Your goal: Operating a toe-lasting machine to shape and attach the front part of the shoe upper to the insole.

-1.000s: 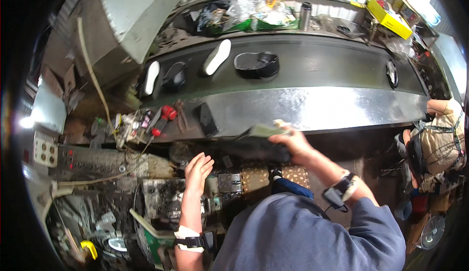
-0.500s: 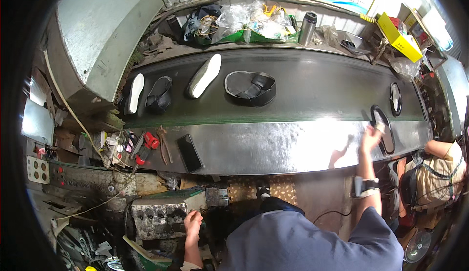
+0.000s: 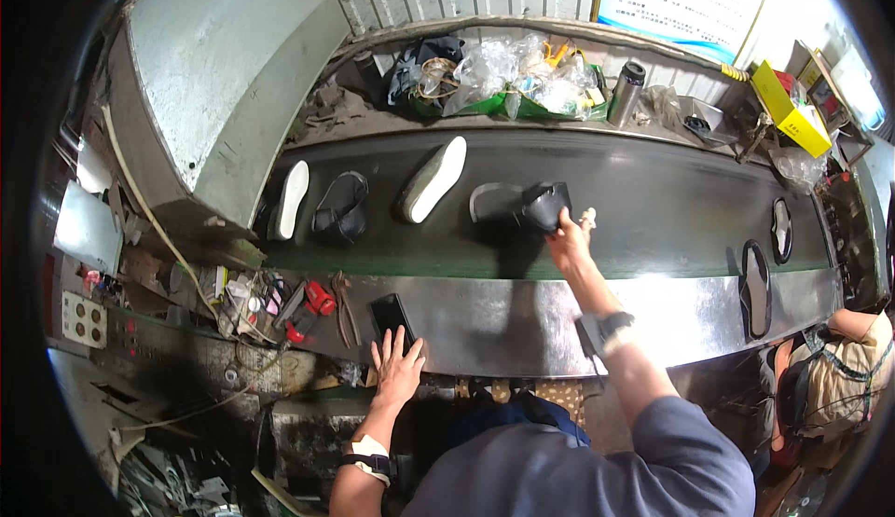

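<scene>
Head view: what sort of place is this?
Probably a shoe workshop: what looks like a conveyor belt carries a white-soled shoe, the right hand grips a black sandal, and pliers lie on the metal ledge.

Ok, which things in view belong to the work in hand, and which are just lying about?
Likely part of the work:
black strapped slipper, held by the right hand
second black strapped slipper
two white-soled shoes
two narrow dark-rimmed footwear pieces, far right

Apparently lying about:
phone, beside the left hand
pliers
metal flask
yellow box
plastic bags
</scene>
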The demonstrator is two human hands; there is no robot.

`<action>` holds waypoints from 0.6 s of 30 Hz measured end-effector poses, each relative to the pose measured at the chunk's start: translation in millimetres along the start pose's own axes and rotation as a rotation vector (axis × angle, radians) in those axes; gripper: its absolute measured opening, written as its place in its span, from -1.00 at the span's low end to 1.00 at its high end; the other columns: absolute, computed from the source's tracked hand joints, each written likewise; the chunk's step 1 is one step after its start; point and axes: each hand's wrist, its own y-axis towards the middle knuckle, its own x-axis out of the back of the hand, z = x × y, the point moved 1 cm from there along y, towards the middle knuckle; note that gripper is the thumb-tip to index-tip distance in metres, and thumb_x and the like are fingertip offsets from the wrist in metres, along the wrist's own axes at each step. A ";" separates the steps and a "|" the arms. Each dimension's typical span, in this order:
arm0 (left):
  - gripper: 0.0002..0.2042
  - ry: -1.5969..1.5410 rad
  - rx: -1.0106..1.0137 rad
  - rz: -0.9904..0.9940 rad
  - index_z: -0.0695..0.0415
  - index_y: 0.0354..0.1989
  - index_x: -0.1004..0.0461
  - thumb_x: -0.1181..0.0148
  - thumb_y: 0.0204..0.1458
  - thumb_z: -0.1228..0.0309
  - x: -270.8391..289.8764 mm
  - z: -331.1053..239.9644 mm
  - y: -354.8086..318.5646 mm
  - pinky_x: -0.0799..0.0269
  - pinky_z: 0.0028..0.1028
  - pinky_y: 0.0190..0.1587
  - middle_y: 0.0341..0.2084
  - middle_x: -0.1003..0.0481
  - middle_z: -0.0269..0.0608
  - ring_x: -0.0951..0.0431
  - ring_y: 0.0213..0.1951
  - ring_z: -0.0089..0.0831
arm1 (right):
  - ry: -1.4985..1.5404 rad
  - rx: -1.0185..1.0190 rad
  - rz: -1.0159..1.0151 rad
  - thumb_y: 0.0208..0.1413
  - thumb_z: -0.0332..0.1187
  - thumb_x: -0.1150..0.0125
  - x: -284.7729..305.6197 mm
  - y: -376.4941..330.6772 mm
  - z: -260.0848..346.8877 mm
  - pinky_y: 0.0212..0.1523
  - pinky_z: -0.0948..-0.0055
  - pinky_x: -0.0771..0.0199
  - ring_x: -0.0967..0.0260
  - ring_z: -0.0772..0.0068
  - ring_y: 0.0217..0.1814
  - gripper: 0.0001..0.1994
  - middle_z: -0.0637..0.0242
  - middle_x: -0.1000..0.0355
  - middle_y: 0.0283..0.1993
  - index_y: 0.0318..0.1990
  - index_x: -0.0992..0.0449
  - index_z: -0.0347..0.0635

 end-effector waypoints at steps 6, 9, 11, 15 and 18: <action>-0.54 -0.205 -0.142 -0.073 0.06 0.13 -0.51 -0.32 0.02 0.25 -3.2 12.9 64.4 0.10 0.14 0.38 0.35 -0.17 0.10 -0.09 0.39 0.07 | -0.136 -0.242 0.183 0.39 -0.16 0.05 109.3 -154.9 65.0 0.40 -0.30 0.17 -0.07 0.29 0.44 -0.37 0.36 -0.06 0.44 0.45 0.17 0.80; -0.47 -0.402 -0.233 -0.200 0.27 0.16 -0.43 -0.32 0.01 0.31 -15.3 1.8 164.3 -0.05 -0.05 0.38 0.33 -0.14 0.24 -0.10 0.37 0.17 | -0.003 -0.182 0.071 0.31 -0.23 -0.09 133.7 -241.3 48.2 0.26 -0.44 -0.18 -0.12 0.15 0.44 -0.21 0.33 -0.14 0.40 0.46 0.33 0.68; -0.31 -0.338 -0.190 -0.239 0.33 0.28 -0.24 -0.33 -0.01 0.30 -31.2 1.9 240.3 -0.03 -0.02 0.39 0.33 -0.09 0.38 -0.07 0.36 0.24 | 0.103 -0.102 0.061 0.20 -0.36 -0.25 174.9 -280.6 18.8 0.16 -0.48 -0.33 -0.21 0.09 0.38 -0.12 0.34 -0.17 0.39 0.46 0.24 0.56; 0.04 -0.419 0.214 0.053 0.12 0.48 0.11 -0.42 -0.14 0.10 -65.2 29.0 341.2 0.01 -0.07 0.43 0.40 0.09 0.42 0.06 0.42 0.25 | 0.185 -0.076 -0.054 0.14 -0.45 -0.31 131.9 -338.3 6.7 0.23 -0.65 -0.08 -0.25 0.28 0.28 -0.24 0.54 -0.32 0.20 0.38 -0.09 0.57; 0.04 -0.331 0.146 0.011 -0.15 0.49 0.08 -0.47 -0.19 0.18 -75.6 49.8 356.4 -0.06 0.09 0.35 0.40 0.04 0.26 0.00 0.39 0.23 | 0.354 -0.078 -0.069 0.17 -0.19 -0.29 143.4 -350.8 -9.4 0.28 -0.54 -0.09 -0.13 0.02 0.43 -0.42 0.27 -0.29 0.30 0.34 -0.25 0.16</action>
